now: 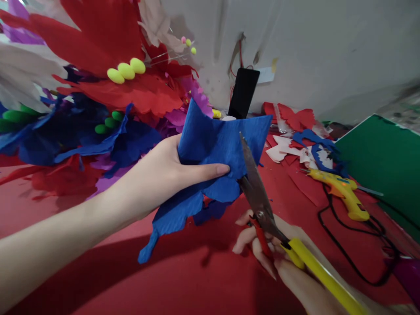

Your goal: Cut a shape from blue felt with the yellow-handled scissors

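Observation:
My left hand [177,175] grips a piece of blue crepe paper [216,140], thumb lying across its front. The sheet has a scalloped lower edge and a narrow strip that dangles toward the lower left. In my right hand [259,245] is a pair of scissors [259,192] with a yellow handle and a red part near the fingers. Their blades are parted, one in front of the blue paper's right side and the other partly hidden behind it. Both hands are above the red table surface [183,280].
Large red, white, blue and purple paper flowers [98,48] crowd the left. A dark phone [243,92] leans upright at the back wall. To the right lie paper scraps [295,148], a yellow glue gun [344,192] with a looping black cord, and a green board [383,162].

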Available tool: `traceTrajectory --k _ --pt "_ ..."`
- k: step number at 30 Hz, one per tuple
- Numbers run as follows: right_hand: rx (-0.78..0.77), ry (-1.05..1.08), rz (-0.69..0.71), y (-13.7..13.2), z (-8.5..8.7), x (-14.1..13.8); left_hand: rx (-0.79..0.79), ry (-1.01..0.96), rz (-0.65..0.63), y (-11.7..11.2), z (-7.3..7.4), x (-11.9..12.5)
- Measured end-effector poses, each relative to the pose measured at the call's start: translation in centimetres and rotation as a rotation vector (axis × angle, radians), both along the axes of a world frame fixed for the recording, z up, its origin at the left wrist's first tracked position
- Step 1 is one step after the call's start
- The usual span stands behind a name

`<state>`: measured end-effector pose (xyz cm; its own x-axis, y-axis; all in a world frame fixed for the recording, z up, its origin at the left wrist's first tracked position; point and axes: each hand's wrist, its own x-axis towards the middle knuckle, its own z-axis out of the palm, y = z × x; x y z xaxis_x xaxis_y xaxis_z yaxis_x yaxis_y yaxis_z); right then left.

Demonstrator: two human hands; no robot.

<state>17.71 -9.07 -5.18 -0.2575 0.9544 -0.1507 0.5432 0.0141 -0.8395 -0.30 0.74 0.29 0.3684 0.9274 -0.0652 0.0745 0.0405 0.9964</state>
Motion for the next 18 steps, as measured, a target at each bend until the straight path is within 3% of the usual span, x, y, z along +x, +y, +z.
traceTrajectory --k 11,18 --pt "-0.233 0.180 -0.060 0.32 -0.46 0.55 -0.040 -0.027 -0.095 -0.10 -0.22 0.03" --pt "-0.182 0.301 -0.105 0.05 -0.50 0.60 0.007 0.071 -0.107 -0.10 -0.38 -0.25"
